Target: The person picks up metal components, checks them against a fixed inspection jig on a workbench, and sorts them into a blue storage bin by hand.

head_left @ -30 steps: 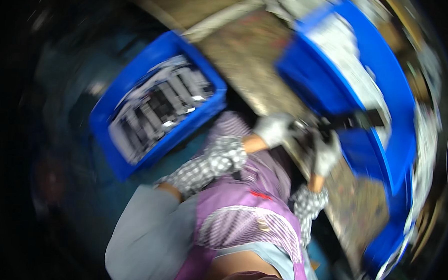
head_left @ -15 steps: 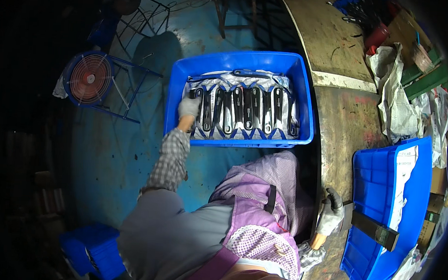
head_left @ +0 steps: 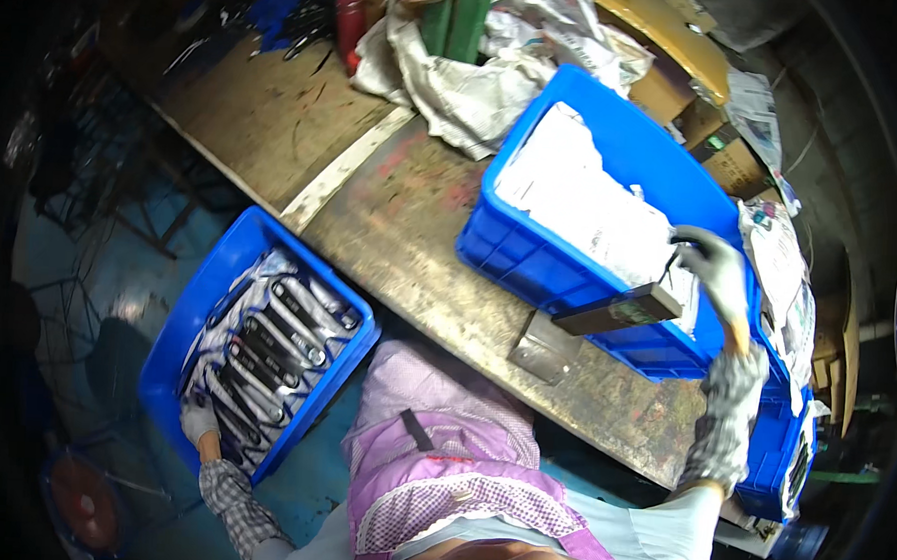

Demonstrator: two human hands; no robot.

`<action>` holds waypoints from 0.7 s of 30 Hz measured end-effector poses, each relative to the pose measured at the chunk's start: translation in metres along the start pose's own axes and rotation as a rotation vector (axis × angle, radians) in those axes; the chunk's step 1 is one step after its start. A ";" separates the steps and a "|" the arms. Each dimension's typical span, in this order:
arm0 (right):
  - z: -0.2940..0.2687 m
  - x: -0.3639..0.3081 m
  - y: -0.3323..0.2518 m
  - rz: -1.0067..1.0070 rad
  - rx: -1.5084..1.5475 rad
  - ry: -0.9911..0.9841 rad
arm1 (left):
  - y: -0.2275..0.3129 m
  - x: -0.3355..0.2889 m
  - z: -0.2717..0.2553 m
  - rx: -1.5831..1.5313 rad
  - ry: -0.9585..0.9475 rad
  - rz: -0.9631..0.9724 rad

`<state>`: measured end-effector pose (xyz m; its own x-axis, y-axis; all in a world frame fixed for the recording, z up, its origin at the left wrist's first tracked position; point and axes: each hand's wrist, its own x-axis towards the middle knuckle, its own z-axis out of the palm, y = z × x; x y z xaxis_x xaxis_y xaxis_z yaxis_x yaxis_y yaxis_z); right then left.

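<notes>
At left, inside blue bin (head_left: pixel 339 387): resting left hand (head_left: pixel 199 421) by dark wrench-like tools (head_left: pixel 284 341). At right: holding right hand (head_left: pixel 717 275) curled over white sheeting (head_left: pixel 573 190). Fingers, both hands: unclear whether apart or clamped. Tools: probably handling stiff, weighty, slick; suiting mid-shank grips.

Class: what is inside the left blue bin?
Long dark and silvery pieces lie in a row on white sheeting, beside the gloved left hand. The floor of the bin is covered, so unseen.
</notes>
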<state>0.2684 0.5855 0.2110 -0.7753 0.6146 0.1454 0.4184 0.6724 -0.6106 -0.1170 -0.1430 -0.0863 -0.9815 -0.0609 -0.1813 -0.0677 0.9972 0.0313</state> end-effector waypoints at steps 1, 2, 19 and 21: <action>0.007 0.018 0.014 0.022 -0.212 -0.170 | 0.033 0.003 -0.008 -0.083 0.149 0.171; 0.020 0.032 0.027 0.078 -0.450 -0.400 | 0.070 -0.001 -0.015 -0.154 0.265 0.309; 0.065 0.001 0.074 -0.109 -0.684 -0.824 | 0.592 -0.171 -0.222 -0.275 -0.035 1.869; 0.067 0.001 0.079 -0.109 -0.678 -0.852 | 0.627 -0.185 -0.206 0.384 -0.440 1.784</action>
<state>0.2689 0.6112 0.1109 -0.7877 0.2266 -0.5728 0.2987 0.9538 -0.0334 -0.0144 0.4842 0.1689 0.2707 0.8769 -0.3971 0.9492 -0.1743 0.2620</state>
